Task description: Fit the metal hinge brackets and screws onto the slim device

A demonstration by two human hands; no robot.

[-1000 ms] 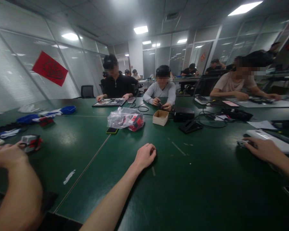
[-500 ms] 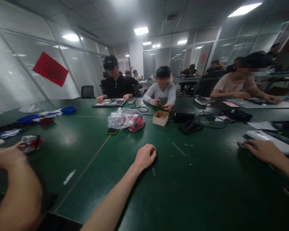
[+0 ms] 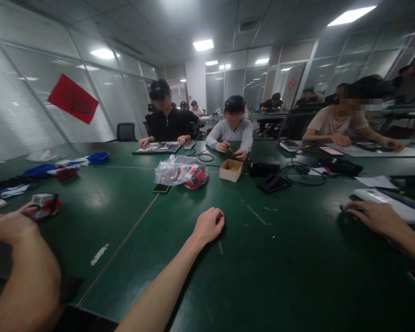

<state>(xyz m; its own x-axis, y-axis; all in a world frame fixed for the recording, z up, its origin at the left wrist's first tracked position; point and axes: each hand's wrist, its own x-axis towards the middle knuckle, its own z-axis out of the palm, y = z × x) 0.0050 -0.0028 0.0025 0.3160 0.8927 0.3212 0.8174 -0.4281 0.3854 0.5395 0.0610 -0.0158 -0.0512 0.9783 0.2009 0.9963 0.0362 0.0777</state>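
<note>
My left hand (image 3: 209, 225) rests on the green table (image 3: 273, 276), back up and a ring on one finger. Its fingers are loosely curled in, and I see nothing between them. Beyond it, apart from the hand, lie a clear plastic bag (image 3: 168, 170) with red and black things inside and a small open cardboard box (image 3: 230, 173). A phone with a yellow-green edge (image 3: 161, 188) is partly under the bag. My right hand is out of view.
At left, a co-worker's hand (image 3: 10, 226) holds a red and grey object (image 3: 44, 205). At right, another person's hand (image 3: 380, 219) touches a small grey thing (image 3: 344, 208) beside a white slab (image 3: 394, 203). Black devices (image 3: 264, 165) and cables lie ahead; three people sit opposite.
My left hand has stayed in place. The fingers of the hand at right have stretched out a little to the left. Opposite at right, a person's hand has shifted slightly left.
</note>
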